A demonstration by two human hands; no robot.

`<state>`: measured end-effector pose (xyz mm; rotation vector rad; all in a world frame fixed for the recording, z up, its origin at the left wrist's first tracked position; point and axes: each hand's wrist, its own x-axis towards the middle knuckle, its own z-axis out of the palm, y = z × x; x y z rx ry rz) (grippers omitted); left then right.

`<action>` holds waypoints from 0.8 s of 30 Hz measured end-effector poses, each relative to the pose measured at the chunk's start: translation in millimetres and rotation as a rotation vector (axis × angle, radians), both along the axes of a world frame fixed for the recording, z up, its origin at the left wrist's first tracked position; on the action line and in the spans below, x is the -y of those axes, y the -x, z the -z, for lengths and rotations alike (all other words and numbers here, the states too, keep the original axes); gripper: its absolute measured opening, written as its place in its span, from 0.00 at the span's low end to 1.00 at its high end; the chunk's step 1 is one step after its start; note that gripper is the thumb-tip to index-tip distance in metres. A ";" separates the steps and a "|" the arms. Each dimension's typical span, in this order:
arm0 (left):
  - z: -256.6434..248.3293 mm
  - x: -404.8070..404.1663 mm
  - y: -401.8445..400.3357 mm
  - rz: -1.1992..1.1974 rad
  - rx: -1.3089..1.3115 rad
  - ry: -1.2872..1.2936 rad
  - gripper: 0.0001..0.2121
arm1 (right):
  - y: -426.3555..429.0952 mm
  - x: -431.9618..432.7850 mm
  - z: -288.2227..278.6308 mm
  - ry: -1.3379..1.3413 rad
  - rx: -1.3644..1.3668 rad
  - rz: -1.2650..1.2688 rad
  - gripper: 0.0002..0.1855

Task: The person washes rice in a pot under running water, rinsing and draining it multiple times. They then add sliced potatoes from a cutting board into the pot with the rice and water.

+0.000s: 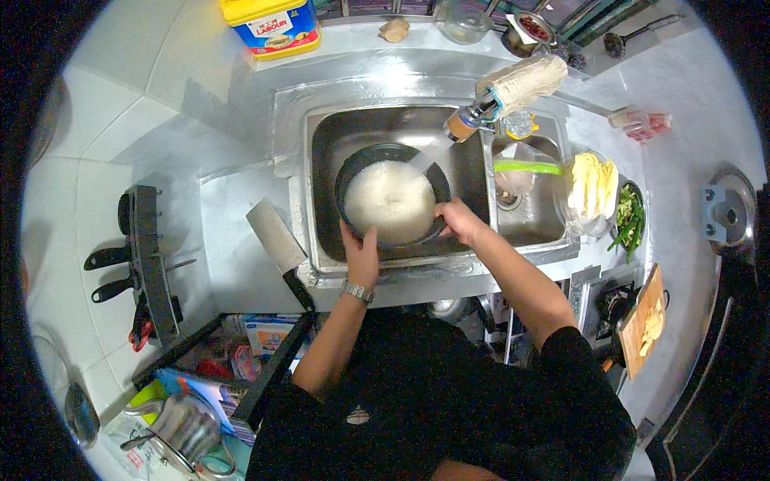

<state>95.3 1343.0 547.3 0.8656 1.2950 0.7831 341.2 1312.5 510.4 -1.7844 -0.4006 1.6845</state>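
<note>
A dark round pot (354, 161) sits inside the large basin of a stainless-steel sink (328, 129). Cloudy white water (390, 201) fills much of it; whatever lies beneath the surface is hidden. From the faucet (463, 125), whose upper part is wrapped in beige cloth, a stream of water runs into the pot. My left hand (362, 252) grips the near rim, thumb inside and fingers hidden below. On the right side of the rim, my right hand (459, 220) holds the pot with its fingers partly out of sight.
A cleaver (278, 237) lies left of the sink, its black handle toward me. The small basin holds a zip bag (524, 170). Sliced cabbage (592, 186) and chopped green vegetables (629, 217) stand at the right. Beyond them, a wooden cutting board (641, 321) carries yellow slices.
</note>
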 end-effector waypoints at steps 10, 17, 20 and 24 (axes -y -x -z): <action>-12.3 -4.3 5.7 0.056 -0.072 -0.035 0.41 | 18.3 -3.2 -29.2 -0.009 -0.071 0.132 0.11; -7.4 1.8 -1.0 0.026 -0.082 -0.056 0.40 | 12.1 -4.9 -48.5 -0.101 -0.035 0.083 0.14; 8.9 14.8 8.6 0.043 -0.112 -0.103 0.38 | 20.2 3.1 -34.7 -0.033 0.249 0.024 0.14; -3.9 5.1 1.8 -0.055 -0.005 -0.060 0.37 | 7.8 -11.4 -3.4 -0.075 0.131 -0.035 0.16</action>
